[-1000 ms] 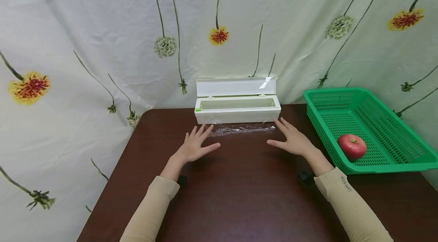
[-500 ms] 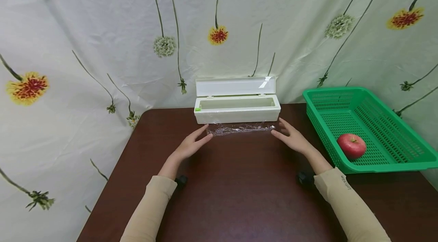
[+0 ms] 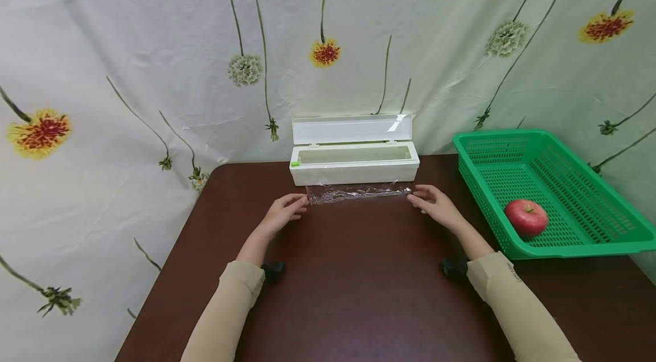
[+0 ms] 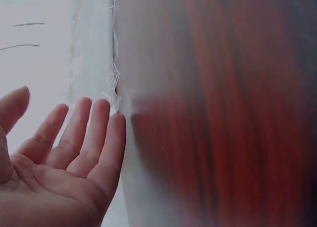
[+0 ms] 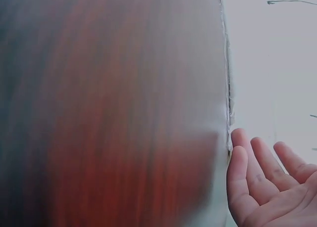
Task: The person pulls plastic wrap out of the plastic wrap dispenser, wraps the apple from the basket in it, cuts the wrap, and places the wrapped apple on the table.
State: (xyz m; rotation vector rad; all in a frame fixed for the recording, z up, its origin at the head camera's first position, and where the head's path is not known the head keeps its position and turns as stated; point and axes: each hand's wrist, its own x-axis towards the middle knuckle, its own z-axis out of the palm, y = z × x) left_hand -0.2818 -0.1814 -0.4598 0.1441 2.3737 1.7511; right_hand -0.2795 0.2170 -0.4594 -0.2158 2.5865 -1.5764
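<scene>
A strip of crumpled clear cling film [image 3: 353, 193] hangs from the front of a long white cling film dispenser [image 3: 356, 173], whose lid is up. My left hand [image 3: 279, 215] is at the film's left end, fingertips right at its edge. In the left wrist view the fingers [image 4: 101, 128] are loosely bent, with the thumb apart from them. Across from it, my right hand [image 3: 439, 209] is at the film's right end, thumb and forefinger by the corner. The right wrist view shows its fingers [image 5: 257, 172] relaxed, tips close to the film's edge.
On the right stands a green plastic basket [image 3: 569, 251] with a red apple [image 3: 526, 218] in it. A white flowered cloth [image 3: 179, 37] hangs behind the dark brown table [image 3: 353, 293]. A small green tab [image 3: 295, 163] sits on the dispenser's left end.
Both hands, spread wide a second ago, have drawn their fingers together. The left has shifted left to the film's end, and the right slightly to the right. Dispenser, basket and apple stay put.
</scene>
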